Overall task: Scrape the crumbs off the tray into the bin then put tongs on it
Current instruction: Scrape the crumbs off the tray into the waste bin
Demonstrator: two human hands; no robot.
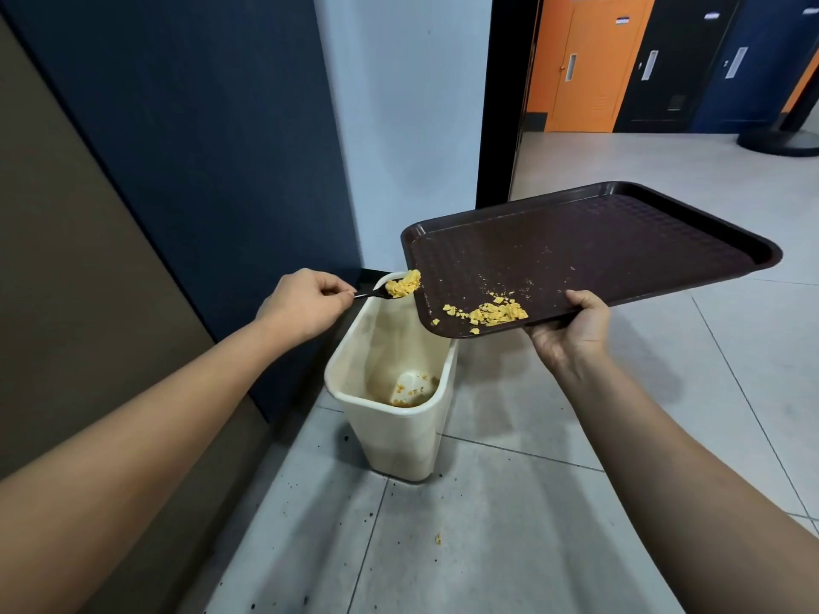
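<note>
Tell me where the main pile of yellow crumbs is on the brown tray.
Yellow crumbs sit on the brown plastic tray's near edge, beside the right hand, right of the white bin.

brown textured tray point(620, 241), yellow crumbs point(498, 313), cream bin point(399, 440)

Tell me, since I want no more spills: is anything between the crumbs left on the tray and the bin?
Nothing visible. The crumb pile lies near the low edge of the tray, and the open bin stands below that corner. The loaded fork is off to the side, above the bin.
</note>
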